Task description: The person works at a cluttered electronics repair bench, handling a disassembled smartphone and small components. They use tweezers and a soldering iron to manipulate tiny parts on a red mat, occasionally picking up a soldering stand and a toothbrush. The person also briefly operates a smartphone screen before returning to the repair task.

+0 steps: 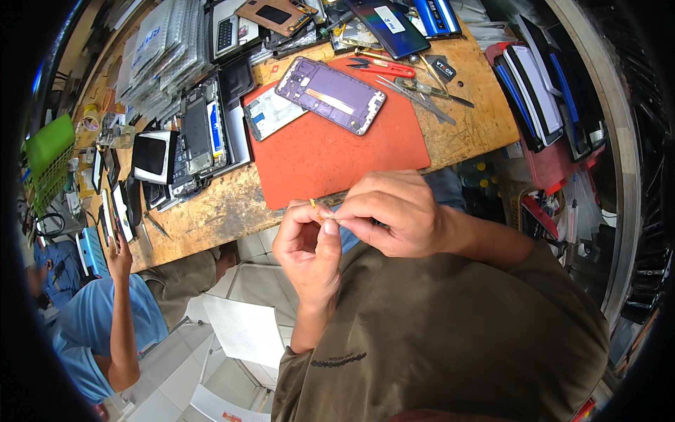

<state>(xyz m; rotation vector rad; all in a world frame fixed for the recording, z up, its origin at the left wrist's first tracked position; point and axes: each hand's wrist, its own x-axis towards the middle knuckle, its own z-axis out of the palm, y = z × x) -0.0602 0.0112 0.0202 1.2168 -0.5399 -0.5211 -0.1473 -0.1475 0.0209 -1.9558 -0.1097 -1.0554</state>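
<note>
My left hand (309, 257) pinches a small yellow-orange piece (314, 207), seemingly a flex cable, between thumb and index finger. My right hand (394, 211) meets it there, thumb and forefinger closed at the piece's lower end. Both hands are above my lap, at the front edge of an orange mat (394, 141). On the mat lie a purple phone frame (337, 88) and, partly under it, a silver phone part (271, 112). Red-handled snips (387, 69), tweezers and other metal tools (429, 105) lie at the mat's upper right.
Opened devices (197, 141) and stacked bubble-wrapped packages (155, 63) crowd the left of the wooden bench (464, 126). Phones (390, 28) line the back. A co-worker in a blue shirt (91, 337) reaches toward the bench at left. Upright cases (534, 98) stand at right, near a white chair (239, 327).
</note>
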